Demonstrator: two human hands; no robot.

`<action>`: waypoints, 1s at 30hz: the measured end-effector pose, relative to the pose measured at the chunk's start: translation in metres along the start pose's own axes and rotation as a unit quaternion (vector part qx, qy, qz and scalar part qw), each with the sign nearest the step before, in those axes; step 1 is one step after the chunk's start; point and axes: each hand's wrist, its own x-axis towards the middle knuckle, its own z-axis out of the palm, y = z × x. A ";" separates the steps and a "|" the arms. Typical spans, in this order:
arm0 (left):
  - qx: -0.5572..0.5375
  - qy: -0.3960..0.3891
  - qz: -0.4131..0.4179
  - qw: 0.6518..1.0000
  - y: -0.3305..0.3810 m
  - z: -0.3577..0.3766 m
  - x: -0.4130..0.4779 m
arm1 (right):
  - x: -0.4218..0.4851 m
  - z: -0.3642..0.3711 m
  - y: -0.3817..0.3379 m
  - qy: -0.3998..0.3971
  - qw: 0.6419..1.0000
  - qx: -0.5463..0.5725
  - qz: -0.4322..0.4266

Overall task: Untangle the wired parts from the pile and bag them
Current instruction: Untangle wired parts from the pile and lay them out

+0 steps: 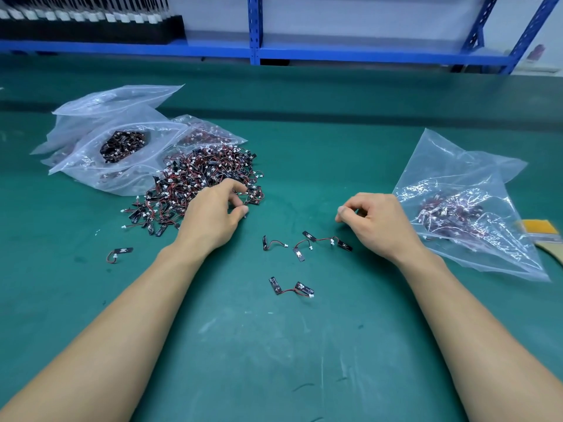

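Sorting wired parts on the green counter point(274, 345), both hands down by the pile

Left hand point(213, 217) sits at the near edge of the big pile point(207, 175) of black-and-red wired parts, fingers point(234, 186) curled into it, can't tell if they've actually got one. Right hand point(377, 223) is just left of the clear bag point(463, 166) that's partly filled with parts, fingers curled in narrow, thumb on index, nothing visible in them. A few loose parts point(274, 242) lie on the counter between the hands. More bags point(115, 141) sit behind the pile on the left.
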 end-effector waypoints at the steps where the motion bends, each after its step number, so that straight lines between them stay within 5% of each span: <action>1: -0.013 0.008 -0.003 1.000 0.000 0.000 0.000 | 0.000 0.000 0.000 0.000 1.000 0.000 0.001; 18: -0.140 0.203 0.002 0.969 0.001 -0.012 0.005 | 0.000 -0.001 0.001 0.004 1.000 0.008 -0.001; 30: -0.331 -0.020 0.135 0.934 0.076 -0.003 -0.041 | 0.001 0.000 0.001 0.021 1.000 0.009 -0.009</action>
